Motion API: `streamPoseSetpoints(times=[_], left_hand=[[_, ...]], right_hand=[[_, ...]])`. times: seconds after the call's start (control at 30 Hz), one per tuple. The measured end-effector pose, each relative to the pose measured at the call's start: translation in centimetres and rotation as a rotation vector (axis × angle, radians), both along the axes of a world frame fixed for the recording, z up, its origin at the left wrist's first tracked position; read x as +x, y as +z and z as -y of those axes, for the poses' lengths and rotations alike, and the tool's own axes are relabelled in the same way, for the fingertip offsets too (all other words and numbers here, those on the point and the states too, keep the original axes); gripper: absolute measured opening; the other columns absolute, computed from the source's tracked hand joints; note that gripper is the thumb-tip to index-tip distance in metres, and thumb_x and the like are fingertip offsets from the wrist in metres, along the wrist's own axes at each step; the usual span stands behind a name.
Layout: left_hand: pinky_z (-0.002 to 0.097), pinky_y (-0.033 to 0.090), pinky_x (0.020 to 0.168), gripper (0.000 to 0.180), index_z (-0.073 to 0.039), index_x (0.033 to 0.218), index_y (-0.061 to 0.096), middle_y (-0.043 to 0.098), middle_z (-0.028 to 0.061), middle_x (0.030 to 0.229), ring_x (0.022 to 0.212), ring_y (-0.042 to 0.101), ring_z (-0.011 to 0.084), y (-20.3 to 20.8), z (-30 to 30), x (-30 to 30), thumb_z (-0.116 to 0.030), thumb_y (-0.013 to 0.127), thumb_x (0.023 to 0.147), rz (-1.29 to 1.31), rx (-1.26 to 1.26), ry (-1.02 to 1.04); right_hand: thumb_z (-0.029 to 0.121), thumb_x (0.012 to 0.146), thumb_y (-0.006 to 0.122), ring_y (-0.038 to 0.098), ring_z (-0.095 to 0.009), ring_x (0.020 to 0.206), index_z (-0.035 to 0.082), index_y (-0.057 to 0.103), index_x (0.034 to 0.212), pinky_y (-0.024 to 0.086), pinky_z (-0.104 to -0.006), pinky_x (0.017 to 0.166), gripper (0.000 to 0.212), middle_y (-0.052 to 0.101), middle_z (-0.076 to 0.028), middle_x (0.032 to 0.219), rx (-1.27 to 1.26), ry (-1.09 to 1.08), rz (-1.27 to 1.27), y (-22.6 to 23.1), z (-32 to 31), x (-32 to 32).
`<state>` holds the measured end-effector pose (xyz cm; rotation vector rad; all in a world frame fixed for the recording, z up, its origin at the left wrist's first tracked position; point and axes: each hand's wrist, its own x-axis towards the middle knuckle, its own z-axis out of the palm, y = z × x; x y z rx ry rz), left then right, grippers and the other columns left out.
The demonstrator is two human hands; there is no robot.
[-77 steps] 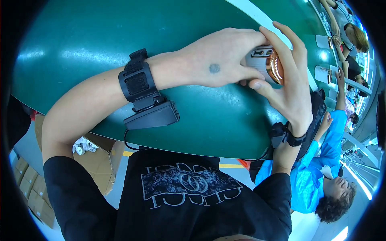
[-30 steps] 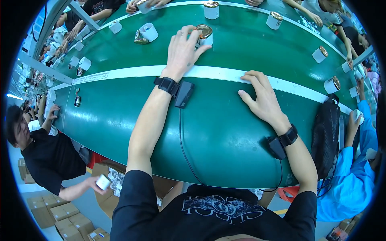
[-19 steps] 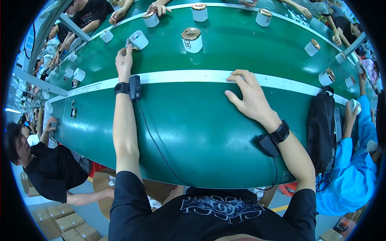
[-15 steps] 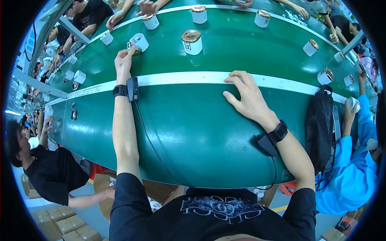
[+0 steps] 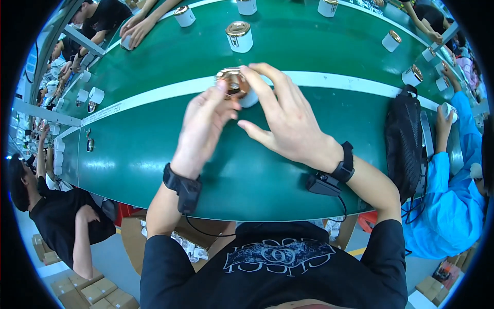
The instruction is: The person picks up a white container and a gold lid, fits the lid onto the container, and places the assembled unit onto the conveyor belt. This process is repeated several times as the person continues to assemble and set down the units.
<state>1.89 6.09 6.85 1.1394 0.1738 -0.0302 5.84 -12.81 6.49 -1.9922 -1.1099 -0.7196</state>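
Observation:
My left hand is closed on a shiny gold lid, thumb on its face, over the white strip of the bench. Just right of the lid shows the white side of a small round canister, partly covered by fingers; whether the two are joined I cannot tell. My right hand comes in from the right with fingers apart. Its fingertips are at the gold rim and its thumb stands off the canister. Beyond the hands a white canister with a gold lid stands upright on the green surface.
More gold-lidded canisters stand along the far side and at right. A black bag lies on the near bench at right. Small metal parts lie at left. Co-workers sit around; one in blue holds a canister. Cables hang from my wrist devices.
My left hand has brought the canister and gold lid from the far left back toward me. My right hand has moved left to meet them. The person at left has lowered an arm.

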Motion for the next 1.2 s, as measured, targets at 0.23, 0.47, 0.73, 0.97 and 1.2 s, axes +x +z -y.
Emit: streamPoseSetpoints(times=[0.23,0.47,0.73,0.97,1.2], left_hand=[[0.0267,0.049,0.081,0.027,-0.007,0.104,0.063,0.070,0.0039,0.102,0.092,0.066,0.0101,-1.3,2.9,-1.4,-0.034,0.058,0.107,-0.027,-0.035,-0.148],[0.0268,0.049,0.076,0.025,-0.007,0.120,0.061,0.066,0.0033,0.108,0.091,0.064,0.0083,-1.3,2.6,-1.9,-0.028,0.059,0.106,-0.014,0.213,-0.215],[0.0273,0.048,0.060,0.055,-0.006,0.135,0.060,0.065,0.0059,0.110,0.076,0.060,0.0109,-4.1,3.7,-1.6,-0.025,0.082,0.087,0.347,0.746,0.123],[0.0280,0.049,0.060,0.071,-0.005,0.140,0.057,0.064,0.0120,0.110,0.067,0.059,0.0134,-5.1,3.0,-0.2,-0.025,0.087,0.079,0.362,0.856,-0.041],[0.0285,0.051,0.057,0.052,-0.005,0.134,0.060,0.070,0.0122,0.103,0.059,0.065,0.0139,-4.3,2.8,-1.5,-0.025,0.077,0.089,0.232,0.535,-0.340]], right_hand=[[0.020,0.079,0.082,0.066,-0.032,0.095,0.005,0.050,0.139,0.054,-0.0412,0.082,0.070,0.059,-0.015,0.122,-0.333,-0.003,-0.076,1.2,2.4,0.0],[0.013,0.085,0.074,0.064,-0.032,0.090,0.004,0.050,0.134,0.053,-0.0380,0.079,0.055,0.059,-0.016,0.109,-0.228,0.050,-0.333,-0.1,2.8,1.0],[0.024,0.101,0.059,0.055,-0.016,0.081,0.003,0.050,0.137,0.045,-0.0295,0.071,0.043,0.057,-0.006,0.097,-0.127,0.313,-0.843,0.9,3.8,3.0],[0.035,0.105,0.048,0.045,-0.007,0.071,0.004,0.055,0.140,0.036,-0.0233,0.065,0.047,0.056,-0.003,0.089,-0.155,0.436,-1.173,2.5,3.8,2.8],[0.035,0.104,0.047,0.049,-0.012,0.071,0.004,0.058,0.139,0.040,-0.0266,0.066,0.047,0.057,-0.005,0.089,-0.357,0.286,-0.712,2.6,3.4,1.6]])
